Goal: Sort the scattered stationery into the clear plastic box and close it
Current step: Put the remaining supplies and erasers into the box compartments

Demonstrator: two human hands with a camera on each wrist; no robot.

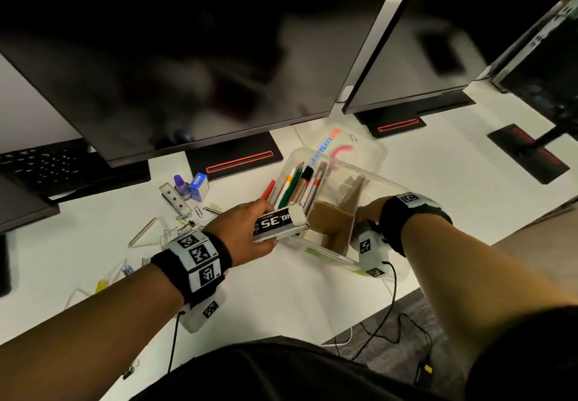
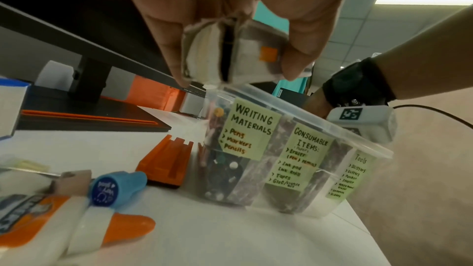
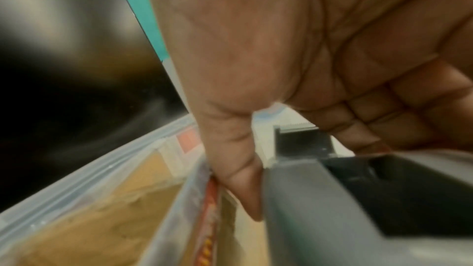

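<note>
The clear plastic box (image 1: 331,255) stands open on the white desk, split by cardboard dividers (image 1: 333,222). Pens and markers (image 1: 297,183) fill its left compartment, and its lid (image 1: 359,147) lies behind it. My left hand (image 1: 264,224) grips a black-and-white staple box (image 1: 275,223) with a white eraser (image 1: 298,214) on top, at the box's left rim. In the left wrist view the left hand (image 2: 235,72) holds the staple box (image 2: 243,56) above the labelled box (image 2: 281,149). My right hand (image 1: 367,212) reaches into the right compartment. The right hand (image 3: 307,169) grips a grey-black tape dispenser (image 3: 358,189).
Loose items lie left of the box: a red marker (image 1: 268,189), purple ink bottle (image 1: 180,186), small blue box (image 1: 199,184), paper clips (image 1: 197,211) and clear set squares (image 1: 147,231). Monitors (image 1: 187,65) on stands (image 1: 237,159) line the back. Cables (image 1: 391,322) hang off the desk's front edge.
</note>
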